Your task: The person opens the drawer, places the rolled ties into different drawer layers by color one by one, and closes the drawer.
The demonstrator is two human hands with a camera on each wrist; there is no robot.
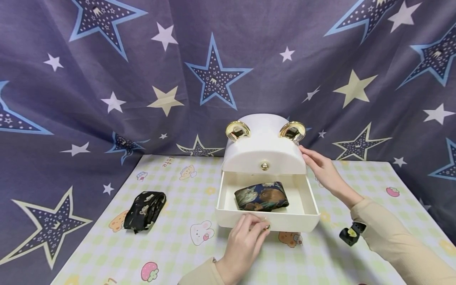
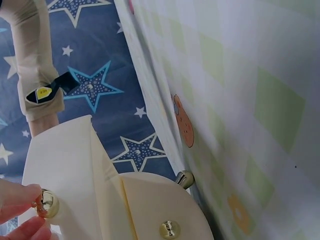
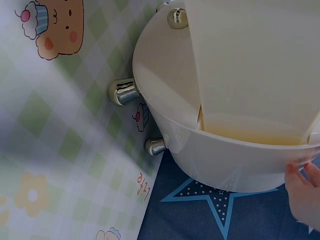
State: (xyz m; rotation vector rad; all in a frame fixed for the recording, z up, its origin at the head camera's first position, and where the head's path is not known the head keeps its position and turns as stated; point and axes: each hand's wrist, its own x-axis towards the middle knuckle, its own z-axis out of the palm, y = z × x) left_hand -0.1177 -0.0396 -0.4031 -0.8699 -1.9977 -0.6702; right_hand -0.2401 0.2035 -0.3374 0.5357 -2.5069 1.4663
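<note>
A rounded white box (image 1: 263, 148) with two gold ears stands on the table, its lower drawer (image 1: 228, 218) pulled out toward me. Inside the drawer lies a rolled necktie (image 1: 263, 196), dark with a floral pattern. My left hand (image 1: 242, 245) pinches the drawer's gold knob (image 2: 49, 204) between thumb and fingers. On the box's right side rests my right hand (image 1: 323, 169), its fingers extended against the wall; the right wrist view shows its fingertips (image 3: 292, 175) at that wall. A second rolled necktie (image 1: 145, 210), black with a pale pattern, lies on the table to the left.
The table (image 1: 171, 253) wears a green checked cloth with cartoon prints. Behind it hangs a dark blue curtain (image 1: 270, 87) with stars. Above the drawer, the box's curved upper front carries another gold knob (image 1: 265, 166). A small black device (image 1: 352, 233) is strapped at the right wrist.
</note>
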